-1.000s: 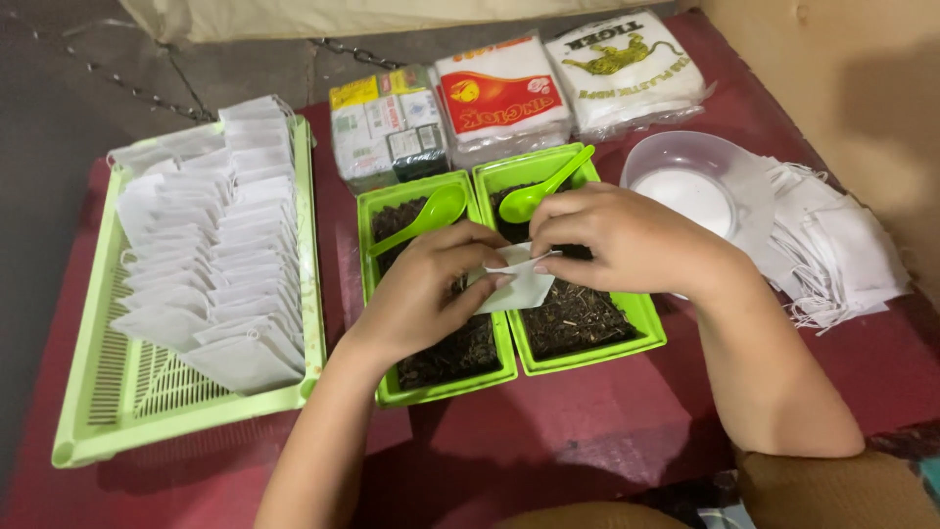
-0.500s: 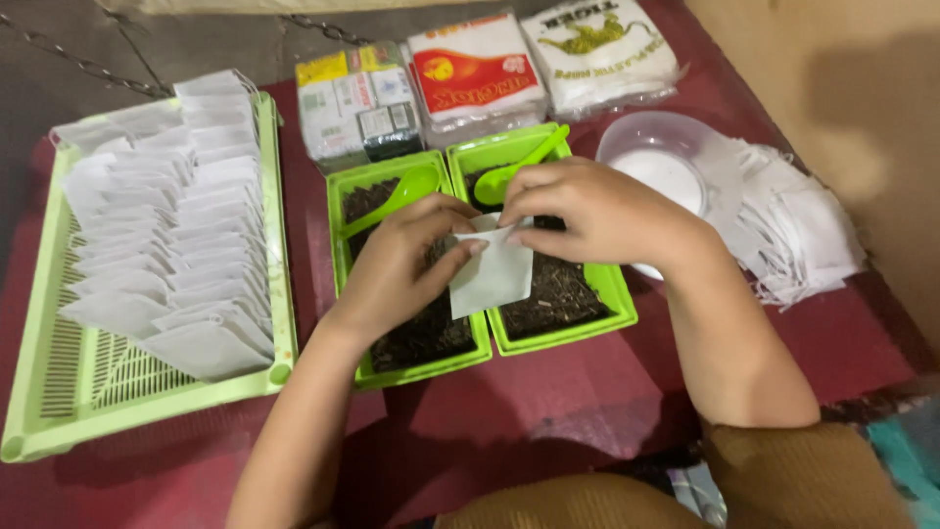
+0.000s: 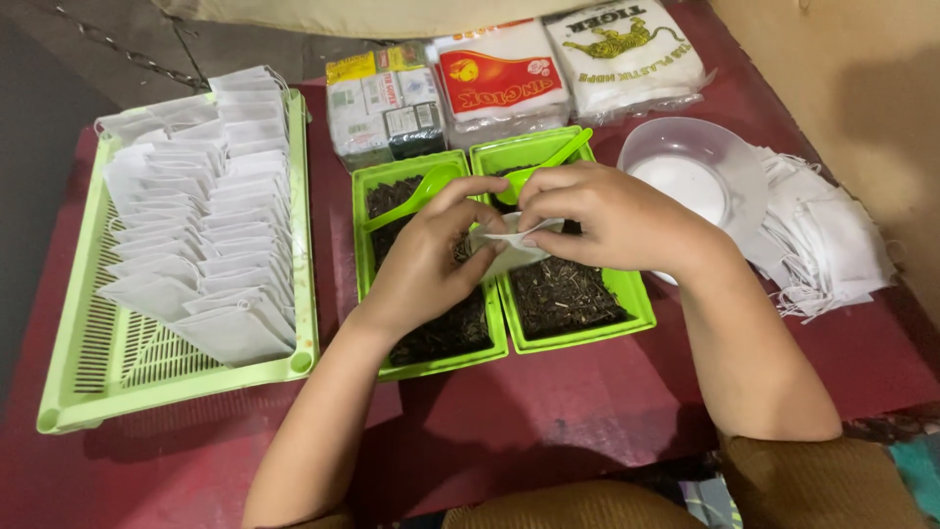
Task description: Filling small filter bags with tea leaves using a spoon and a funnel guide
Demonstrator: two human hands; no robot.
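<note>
My left hand [image 3: 426, 260] and my right hand [image 3: 602, 216] together hold a small white paper tea bag [image 3: 509, 247] over two green trays. Both hands pinch the bag at its top edge. The left green tray [image 3: 421, 364] and the right green tray [image 3: 587, 338] are filled with dark loose tea leaves. A green spoon [image 3: 416, 191] lies in the left tray and another green spoon [image 3: 553, 162] lies in the right one.
A large green slotted tray [image 3: 108, 367] at left carries rows of filled white tea bags [image 3: 201, 220]. A clear bowl [image 3: 685, 162] and a pile of empty white bags [image 3: 832, 245] lie at right. Several packets [image 3: 499, 78] stand behind, on a red table [image 3: 548, 431].
The bag hung open and upright between my hands half a second ago; it is now tilted flatter and pinched at its top. The camera view has shifted slightly.
</note>
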